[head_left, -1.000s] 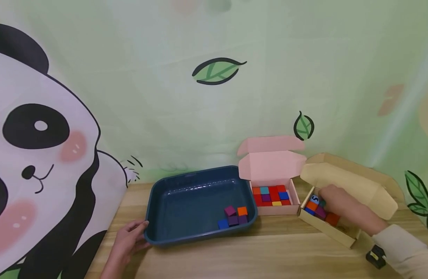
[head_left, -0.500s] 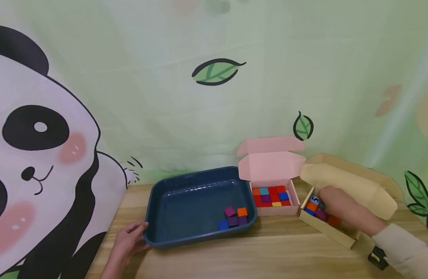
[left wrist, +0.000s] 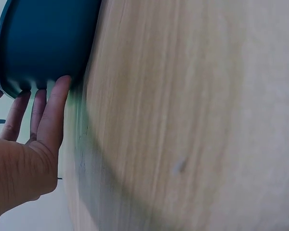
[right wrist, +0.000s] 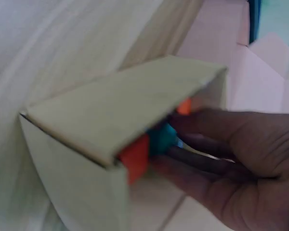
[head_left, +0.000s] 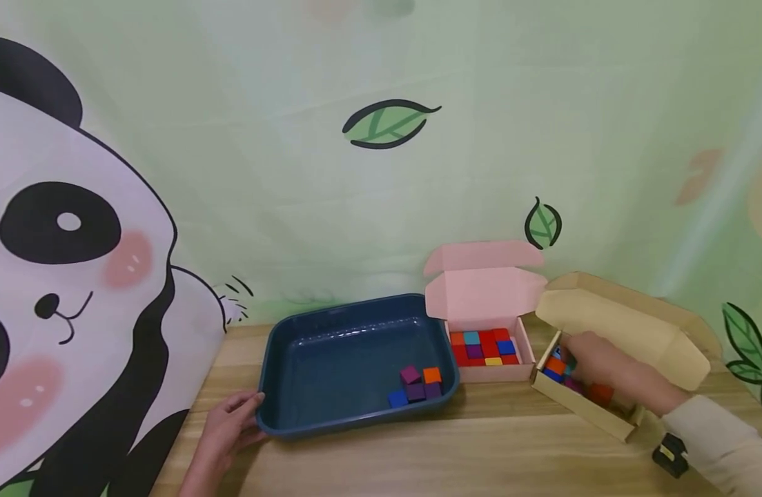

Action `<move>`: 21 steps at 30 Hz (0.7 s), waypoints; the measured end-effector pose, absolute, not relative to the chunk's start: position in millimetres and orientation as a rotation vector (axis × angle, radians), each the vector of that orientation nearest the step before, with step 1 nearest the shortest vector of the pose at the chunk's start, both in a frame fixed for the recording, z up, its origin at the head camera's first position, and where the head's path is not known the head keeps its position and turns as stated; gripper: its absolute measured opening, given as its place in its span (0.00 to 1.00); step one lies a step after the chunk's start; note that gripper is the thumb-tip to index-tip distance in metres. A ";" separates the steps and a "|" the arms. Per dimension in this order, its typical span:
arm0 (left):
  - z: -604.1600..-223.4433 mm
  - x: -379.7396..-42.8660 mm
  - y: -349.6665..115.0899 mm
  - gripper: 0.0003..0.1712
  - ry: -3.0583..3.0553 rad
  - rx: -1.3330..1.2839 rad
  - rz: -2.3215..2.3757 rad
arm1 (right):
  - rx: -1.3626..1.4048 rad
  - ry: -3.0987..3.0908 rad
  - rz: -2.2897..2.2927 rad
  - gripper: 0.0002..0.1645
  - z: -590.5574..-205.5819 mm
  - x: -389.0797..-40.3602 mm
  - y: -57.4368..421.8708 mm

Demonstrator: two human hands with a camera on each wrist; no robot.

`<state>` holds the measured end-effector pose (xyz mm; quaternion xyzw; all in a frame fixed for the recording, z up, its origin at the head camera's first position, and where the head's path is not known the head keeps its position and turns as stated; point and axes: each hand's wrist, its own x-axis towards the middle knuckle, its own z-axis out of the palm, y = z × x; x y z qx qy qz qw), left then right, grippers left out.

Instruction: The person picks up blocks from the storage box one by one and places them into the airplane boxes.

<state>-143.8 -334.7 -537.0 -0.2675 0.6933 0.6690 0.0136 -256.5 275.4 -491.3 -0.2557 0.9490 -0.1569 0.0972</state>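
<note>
In the head view my left hand (head_left: 228, 422) touches the near left corner of a dark blue tray (head_left: 356, 420), thumb at the rim. Fairly straight fingers meet its outer wall in the left wrist view. Inside the tray sit several cubes (head_left: 415, 392), purple, blue and orange. My right hand (head_left: 604, 366) reaches into an open tan cardboard box (head_left: 582, 408) of coloured cubes. A teal cube (right wrist: 161, 138) is between its thumb and fingers in the right wrist view, beside an orange cube (right wrist: 136, 158); the fingers hide part of the contents.
An open pink box (head_left: 489, 375) stands between tray and tan box, filled with mostly red cubes (head_left: 485, 345). The tan lid (head_left: 623, 328) stands raised behind my right hand. A printed panda cloth (head_left: 381, 221) backs the wooden table (head_left: 418, 459).
My right hand stays inside the tan box, its fingers shifting slightly leftward among the cubes; the blue cube marked 5 is now mostly covered. The left hand and tray keep their place.
</note>
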 end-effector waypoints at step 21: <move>-534.1 -145.2 -334.7 0.18 2.125 -0.816 2.105 | -0.700 2.707 -0.481 0.18 -444.0 -266.2 250.2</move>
